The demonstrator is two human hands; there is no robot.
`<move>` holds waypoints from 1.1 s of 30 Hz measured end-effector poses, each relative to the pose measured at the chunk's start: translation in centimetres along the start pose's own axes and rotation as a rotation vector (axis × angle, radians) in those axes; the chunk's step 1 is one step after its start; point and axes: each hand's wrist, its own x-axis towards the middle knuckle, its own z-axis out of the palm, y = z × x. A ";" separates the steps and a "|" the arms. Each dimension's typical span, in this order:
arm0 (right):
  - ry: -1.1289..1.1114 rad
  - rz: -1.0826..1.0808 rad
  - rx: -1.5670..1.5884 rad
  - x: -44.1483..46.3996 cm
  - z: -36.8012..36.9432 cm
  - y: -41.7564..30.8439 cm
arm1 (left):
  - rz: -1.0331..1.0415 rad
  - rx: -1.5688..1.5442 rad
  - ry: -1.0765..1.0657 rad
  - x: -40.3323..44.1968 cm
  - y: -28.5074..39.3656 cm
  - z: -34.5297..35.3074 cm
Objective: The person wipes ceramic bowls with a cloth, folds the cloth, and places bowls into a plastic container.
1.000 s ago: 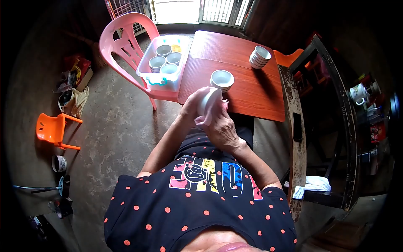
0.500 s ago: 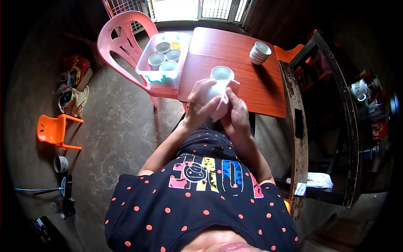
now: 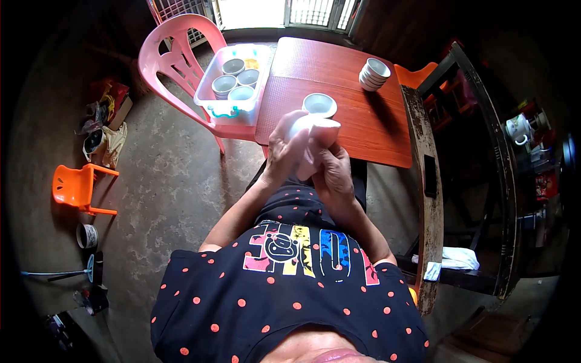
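Left arm: extended forward from the torso, bent at the elbow, forearm angled inward; left hand raised at the near edge of the red-brown table, palm turned inward, fingers part-curled. Right arm: likewise angled inward, right hand held slightly lower, just beside the left. One white bowl, tilted, held between the hands in front of the torso, its side grasped by the left hand. One pale pink cloth, bunched against the bowl and hanging below it, gripped in the curled fingers of the right hand; exact finger contact blurred. Just beyond the hands, one grey-white bowl set upright on the table; near the far right edge, one stack of bowls. At left, one translucent plastic bin containing further bowls, placed on a pink plastic chair.
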 end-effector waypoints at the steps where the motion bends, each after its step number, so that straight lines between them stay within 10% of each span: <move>1: 0.023 -0.018 0.001 0.2 0.5 0.2 | -0.043 -0.050 -0.002 0.1 0.1 -0.1; 3: -0.028 -0.454 -0.833 -0.6 0.0 2.3 | -0.074 -0.236 -0.019 0.5 -0.1 -1.1; 7: -0.318 -0.931 -1.389 1.0 -1.8 2.4 | -0.375 -0.409 -0.071 1.5 -1.3 -3.6; 13: 0.054 -0.103 -0.114 -0.2 2.9 -0.5 | -0.001 -0.112 0.073 0.2 0.3 -0.4; 19: -0.287 -1.042 -1.310 0.4 -0.5 2.6 | -0.485 -0.567 -0.165 1.6 1.3 -3.4; 23: -0.211 -0.614 -1.044 -0.4 -0.9 2.6 | -0.244 -0.316 -0.030 0.6 0.8 -1.6; 24: 0.090 -0.385 -0.871 -0.6 -0.3 2.8 | 0.224 0.290 -0.029 0.6 0.6 -1.1; 27: 0.107 -0.156 0.006 0.6 2.5 0.4 | 0.264 0.180 0.017 0.1 -0.2 -0.7; 30: 0.010 -0.606 -0.969 -0.5 -1.1 3.8 | -0.094 0.035 -0.075 0.7 1.4 -1.3; 33: -0.335 -1.123 -1.266 1.1 -2.3 3.5 | -0.416 -0.283 -0.117 1.2 0.3 -2.4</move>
